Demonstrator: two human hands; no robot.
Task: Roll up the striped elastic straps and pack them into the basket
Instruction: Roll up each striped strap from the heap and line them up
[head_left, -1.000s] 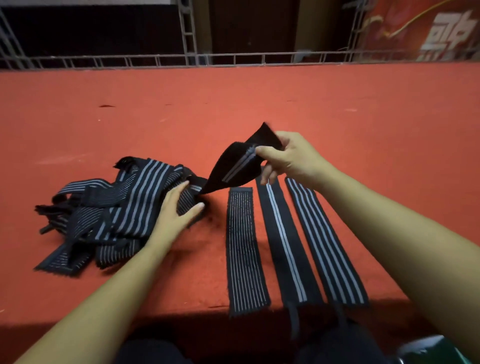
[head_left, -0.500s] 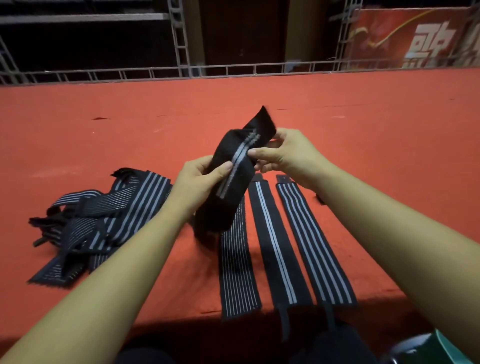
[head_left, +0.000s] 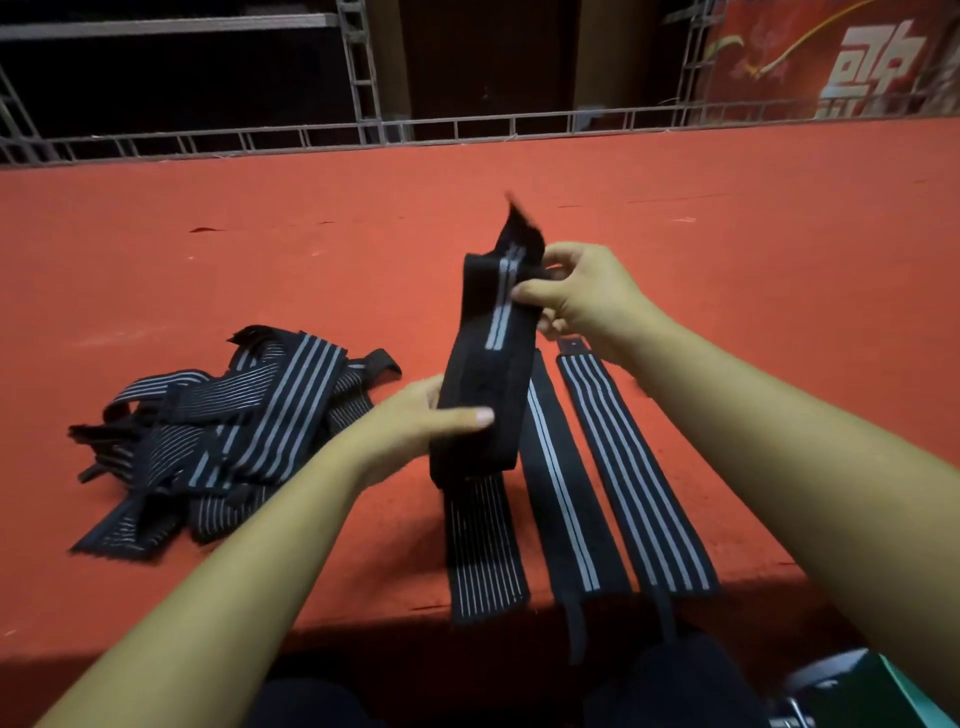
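Observation:
I hold a black strap with a double white stripe (head_left: 491, 358) upright above the red surface. My right hand (head_left: 582, 299) pinches its upper part, and my left hand (head_left: 415, 423) grips its lower part. Below it three straps lie flat side by side: a fine-striped one (head_left: 483, 545), a double-striped one (head_left: 563, 509) and a multi-striped one (head_left: 636, 478). A tangled heap of striped straps (head_left: 228, 436) lies to the left. No basket is clearly in view.
The red carpeted surface (head_left: 675, 208) stretches far back to a metal truss rail (head_left: 467, 127). Its front edge runs just below the flat straps. A green and white object (head_left: 852, 686) sits at the bottom right corner.
My left hand left the heap and took hold of the strap's lower part. Both hands raised the strap upright over the flat straps.

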